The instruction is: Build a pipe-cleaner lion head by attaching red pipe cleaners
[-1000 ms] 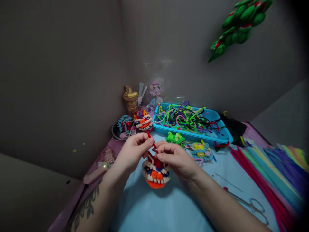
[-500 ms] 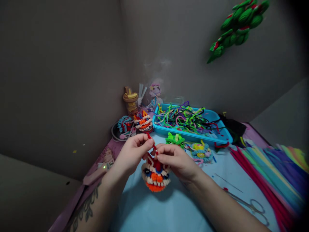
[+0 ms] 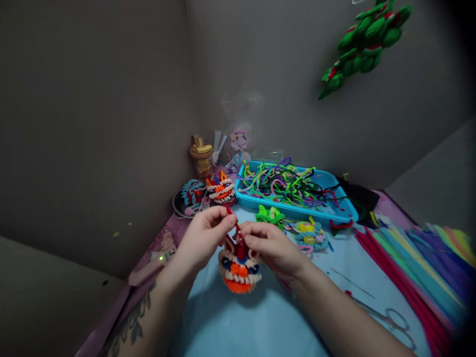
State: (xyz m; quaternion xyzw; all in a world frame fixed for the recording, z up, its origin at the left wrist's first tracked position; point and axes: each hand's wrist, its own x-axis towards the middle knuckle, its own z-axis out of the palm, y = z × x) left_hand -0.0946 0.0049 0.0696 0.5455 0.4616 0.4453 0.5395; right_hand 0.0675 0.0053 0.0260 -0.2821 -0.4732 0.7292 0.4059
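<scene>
My left hand [image 3: 208, 232] pinches the upper end of a red pipe cleaner [image 3: 238, 229] between thumb and fingers. Just to its right, my right hand [image 3: 268, 244] is closed at the lower part of the same red strand, its fingertips close together. Directly below hangs or stands a lion-like head [image 3: 240, 271] of fuzzy pipe cleaners, cream and orange with blue eyes and red on top. The red strand runs down to the top of this head; where it joins is hidden by my fingers.
A blue tray [image 3: 297, 207] of tangled pipe cleaners stands behind. Nearby are a green figure [image 3: 270, 216], a blue-yellow piece [image 3: 310, 235] and another orange-cream head [image 3: 220, 188]. Scissors [image 3: 390, 317] and bundled pipe cleaners [image 3: 416, 272] lie right; a pink glue gun [image 3: 148, 267] lies left.
The lion-like head has shifted and tilted slightly, and more of the red on its top shows. My right fingers have moved a little; both hands keep hold of the strand.
</scene>
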